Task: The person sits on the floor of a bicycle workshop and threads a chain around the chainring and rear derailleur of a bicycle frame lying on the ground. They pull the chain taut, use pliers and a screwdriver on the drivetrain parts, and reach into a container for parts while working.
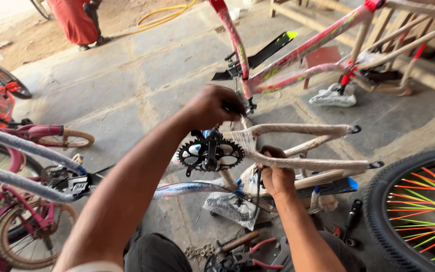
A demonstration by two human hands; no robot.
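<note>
Stone floor (pixel 127 85) underneath, tools (pixel 242 249) strewn below frame (pixel 303 161). Left hand (pixel 212 106) closed at frame's crank area, just above chainring (pixel 211 154). Right hand (pixel 276 174) gripping wrapped frame tube, right of chainring.

This is a bicycle repair or assembly workshop, open to a dirt yard. Paper-wrapped bicycle frames (pixel 298 146) stand on a stone-slab floor (pixel 127 85), small children's bikes (pixel 21 211) crowd one side, and pliers (pixel 258 252) and a hammer (pixel 235 243) lie beside a spoked wheel (pixel 419 206).
</note>
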